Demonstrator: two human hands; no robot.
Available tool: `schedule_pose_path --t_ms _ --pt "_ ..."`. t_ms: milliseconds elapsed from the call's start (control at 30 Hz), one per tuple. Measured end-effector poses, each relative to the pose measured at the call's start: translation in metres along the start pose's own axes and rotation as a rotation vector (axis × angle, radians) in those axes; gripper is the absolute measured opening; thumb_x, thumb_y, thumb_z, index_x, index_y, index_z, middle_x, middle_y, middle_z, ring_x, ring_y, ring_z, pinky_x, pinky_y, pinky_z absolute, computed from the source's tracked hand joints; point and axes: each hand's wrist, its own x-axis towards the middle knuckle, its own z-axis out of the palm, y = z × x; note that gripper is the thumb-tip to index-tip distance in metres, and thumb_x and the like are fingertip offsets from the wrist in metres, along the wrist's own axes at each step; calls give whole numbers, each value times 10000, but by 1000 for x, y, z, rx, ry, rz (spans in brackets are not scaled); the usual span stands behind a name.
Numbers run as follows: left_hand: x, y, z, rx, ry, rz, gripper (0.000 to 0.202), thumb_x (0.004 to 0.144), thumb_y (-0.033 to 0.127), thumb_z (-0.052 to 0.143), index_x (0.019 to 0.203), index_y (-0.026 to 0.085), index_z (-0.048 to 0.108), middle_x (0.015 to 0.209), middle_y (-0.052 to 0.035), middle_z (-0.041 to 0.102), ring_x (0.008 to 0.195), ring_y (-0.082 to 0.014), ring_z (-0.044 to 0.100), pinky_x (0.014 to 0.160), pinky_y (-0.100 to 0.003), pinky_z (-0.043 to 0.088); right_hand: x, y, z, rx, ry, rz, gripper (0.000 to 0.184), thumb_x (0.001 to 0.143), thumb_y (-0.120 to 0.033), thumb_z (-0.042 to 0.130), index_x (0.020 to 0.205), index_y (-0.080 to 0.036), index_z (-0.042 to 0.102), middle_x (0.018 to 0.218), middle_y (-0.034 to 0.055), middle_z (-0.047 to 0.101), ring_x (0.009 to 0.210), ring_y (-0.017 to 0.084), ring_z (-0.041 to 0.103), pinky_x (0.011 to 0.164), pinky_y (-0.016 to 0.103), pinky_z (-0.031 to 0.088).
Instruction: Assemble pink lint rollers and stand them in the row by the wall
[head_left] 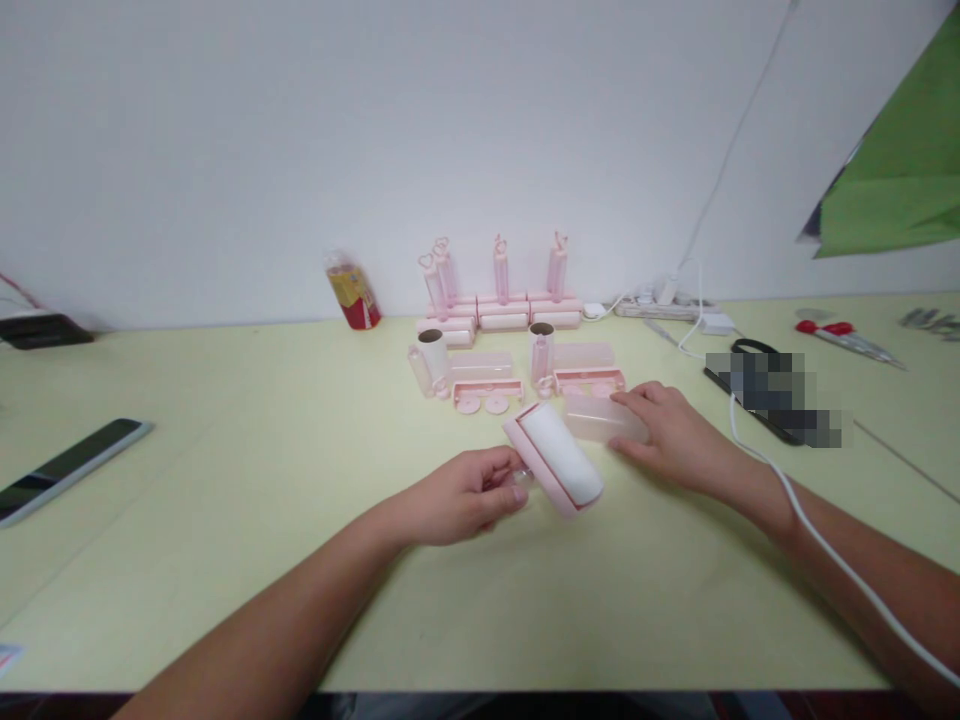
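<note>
Handle (pixel 523 479) partly behind left fingers (pixel 498 462)

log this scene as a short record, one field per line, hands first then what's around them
left hand: holds pink lint roller with white roll
right hand: grasps one end of translucent cover
beyond hands: two upright white rolls
near wall: upright pink handles, power strip, red-and-yellow packet
far left: dark-screened phone
surface: pale yellow-green table
</note>
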Motion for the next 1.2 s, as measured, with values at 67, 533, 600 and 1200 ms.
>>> schedule_pose_path --t_ms 67,533,600,1200 --pt "0 0 0 29 19 -33 288 897 439 576 970 161 553 667 59 419 503 -58 419 466 -185 335 1 2 -1 17 -11 -7 522 814 -368 618 1280 -135 585 1212 181 591 1095 343 540 985 472 415" --pt "2 0 2 109 23 -87 259 878 417 584 854 160 601 666 26 524 528 -79 510 487 -185 390 -12 -48 -23 1310 -301 285 506 851 -346 597 1318 -163 537 1145 80 667 896 213 623 762 314 485" --pt "1 1 2 111 17 -85 268 875 426 587 865 159 611 688 16 548 531 -78 508 485 -185 390 -12 -49 -21 1259 -285 292 490 840 -353 619 1283 -153 565 1118 74 671 864 203 609 710 288 467" --pt "3 0 0 81 -56 -96 263 888 403 573 891 142 605 790 -18 622 545 -72 520 502 -187 411 -12 -52 -21 1185 -435 232 466 848 -443 627 1208 -149 600 1042 82 666 815 196 610 655 289 483"
